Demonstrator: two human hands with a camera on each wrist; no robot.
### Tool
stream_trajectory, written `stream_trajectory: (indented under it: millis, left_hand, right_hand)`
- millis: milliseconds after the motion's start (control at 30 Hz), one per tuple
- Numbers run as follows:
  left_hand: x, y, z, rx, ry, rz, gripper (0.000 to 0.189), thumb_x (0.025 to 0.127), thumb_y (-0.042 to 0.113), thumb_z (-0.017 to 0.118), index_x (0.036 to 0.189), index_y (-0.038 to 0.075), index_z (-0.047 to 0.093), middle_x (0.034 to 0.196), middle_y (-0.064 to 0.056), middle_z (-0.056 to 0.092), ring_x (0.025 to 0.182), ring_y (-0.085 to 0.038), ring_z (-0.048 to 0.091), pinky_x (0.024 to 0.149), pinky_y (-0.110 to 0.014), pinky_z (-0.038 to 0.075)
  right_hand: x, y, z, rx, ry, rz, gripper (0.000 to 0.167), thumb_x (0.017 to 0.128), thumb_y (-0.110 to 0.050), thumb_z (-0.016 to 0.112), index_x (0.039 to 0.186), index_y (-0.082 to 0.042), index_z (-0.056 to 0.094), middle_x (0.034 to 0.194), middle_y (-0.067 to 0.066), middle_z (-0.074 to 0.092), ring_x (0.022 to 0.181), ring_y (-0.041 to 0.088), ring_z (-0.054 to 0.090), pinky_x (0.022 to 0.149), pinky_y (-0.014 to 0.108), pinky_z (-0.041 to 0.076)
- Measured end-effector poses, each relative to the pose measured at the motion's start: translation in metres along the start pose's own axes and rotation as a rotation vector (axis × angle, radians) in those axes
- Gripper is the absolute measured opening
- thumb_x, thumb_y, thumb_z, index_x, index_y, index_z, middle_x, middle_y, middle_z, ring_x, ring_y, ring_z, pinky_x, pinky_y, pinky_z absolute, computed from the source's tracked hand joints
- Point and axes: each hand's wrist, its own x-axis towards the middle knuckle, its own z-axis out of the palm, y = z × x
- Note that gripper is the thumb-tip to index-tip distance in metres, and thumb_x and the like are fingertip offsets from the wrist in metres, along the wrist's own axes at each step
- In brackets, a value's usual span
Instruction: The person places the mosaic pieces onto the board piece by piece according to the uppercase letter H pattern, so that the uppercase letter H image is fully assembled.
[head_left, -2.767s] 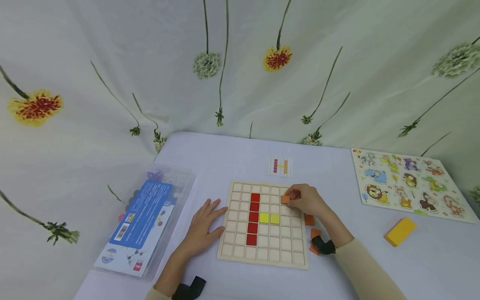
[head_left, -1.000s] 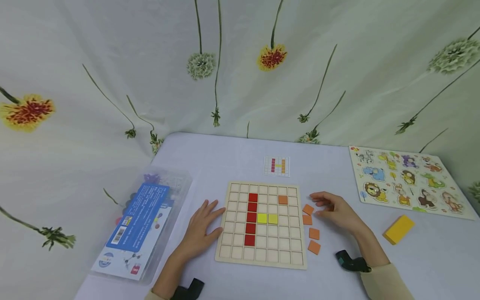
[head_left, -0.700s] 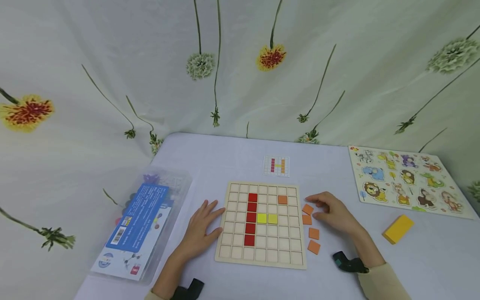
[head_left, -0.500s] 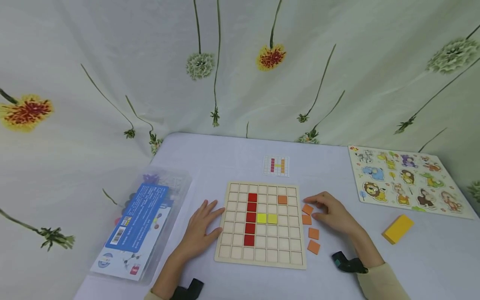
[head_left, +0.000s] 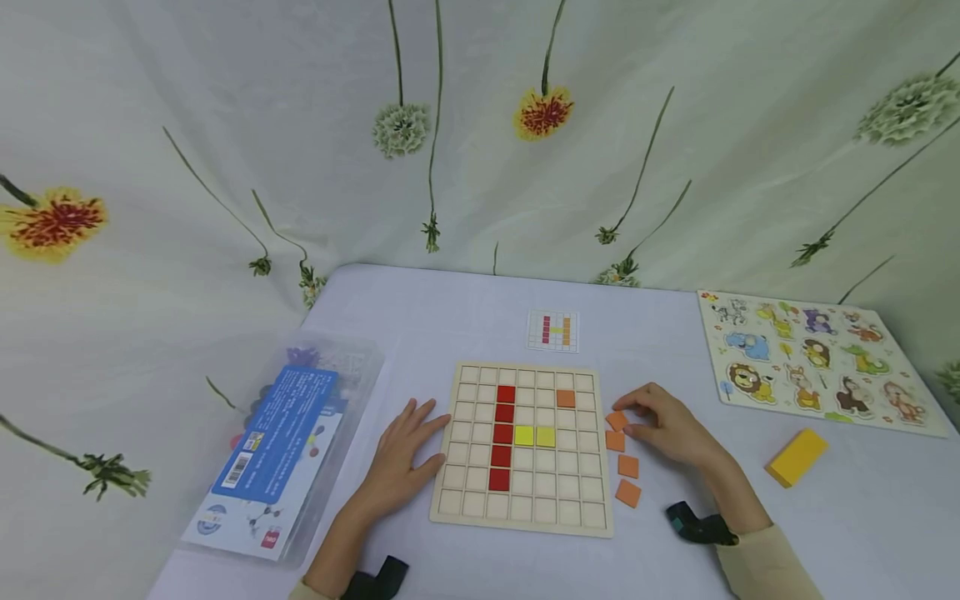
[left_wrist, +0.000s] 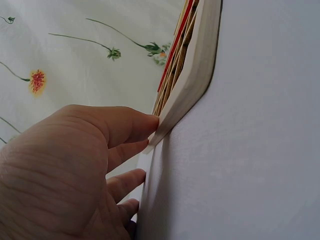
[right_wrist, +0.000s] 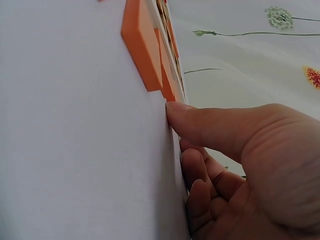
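A wooden grid board (head_left: 521, 529) lies flat on the table. Set in its cells are a column of red tiles (head_left: 502, 435), two yellow tiles (head_left: 545, 437) and one orange tile (head_left: 566, 399). My left hand (head_left: 401, 454) rests at the board's left edge, fingers spread, thumb touching the rim in the left wrist view. Right of the board, my right hand (head_left: 667, 425) pinches the uppermost loose orange tile (head_left: 617, 420) between thumb and index finger; the right wrist view hides the index contact. Other loose orange tiles (head_left: 628, 467) lie just below it.
A small pattern card (head_left: 553, 332) lies behind the board. On the left is a clear plastic case (head_left: 300, 533) with a blue-and-white printed sheet (head_left: 281, 433). An animal puzzle board (head_left: 825, 362) and a yellow block (head_left: 797, 458) are on the right.
An orange tile held by my right hand went into the board's right side. That hand then moved right to the loose tiles, and its fingers closed on the uppermost. My left hand stayed put.
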Motion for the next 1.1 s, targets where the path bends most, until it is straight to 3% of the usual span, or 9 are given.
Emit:
stream_trajectory:
  millis: [233, 533, 800, 1100]
  left_hand:
    - [0.000, 0.000, 0.000, 0.000, 0.001, -0.004, 0.049, 0.086, 0.011, 0.066, 0.135, 0.011, 0.059, 0.154, -0.017, 0.040, 0.148, -0.043, 0.017, 0.113, -0.067, 0.012]
    - [0.000, 0.000, 0.001, 0.001, 0.002, 0.004, 0.049, 0.086, 0.011, 0.066, 0.135, 0.011, 0.058, 0.153, -0.017, 0.040, 0.148, -0.043, 0.018, 0.113, -0.067, 0.013]
    - [0.000, -0.002, 0.002, 0.005, 0.003, 0.007, 0.049, 0.086, 0.012, 0.067, 0.135, 0.011, 0.059, 0.153, -0.017, 0.040, 0.148, -0.043, 0.017, 0.113, -0.067, 0.013]
    - [0.000, -0.002, 0.001, 0.000, 0.005, 0.001, 0.049, 0.086, 0.011, 0.066, 0.134, 0.011, 0.059, 0.153, -0.018, 0.040, 0.148, -0.043, 0.017, 0.113, -0.066, 0.012]
  right_hand:
    - [-0.002, 0.004, -0.003, 0.007, 0.056, 0.017, 0.023, 0.086, -0.005, 0.072, 0.108, -0.007, 0.067, 0.100, 0.005, 0.063, 0.089, 0.016, 0.054, 0.075, 0.022, 0.047]
    - [-0.003, 0.000, -0.011, 0.035, 0.088, 0.151, 0.023, 0.089, -0.009, 0.069, 0.111, -0.005, 0.066, 0.093, 0.006, 0.065, 0.081, 0.016, 0.057, 0.068, 0.020, 0.048]
    - [-0.002, -0.028, -0.011, 0.084, 0.117, 0.174, 0.025, 0.087, -0.003, 0.069, 0.112, -0.001, 0.066, 0.095, 0.011, 0.067, 0.082, 0.018, 0.059, 0.066, 0.019, 0.050]
    - [0.008, -0.059, 0.000, 0.110, 0.063, 0.164, 0.025, 0.083, -0.003, 0.073, 0.108, -0.002, 0.068, 0.092, 0.009, 0.067, 0.078, 0.016, 0.061, 0.066, 0.022, 0.051]
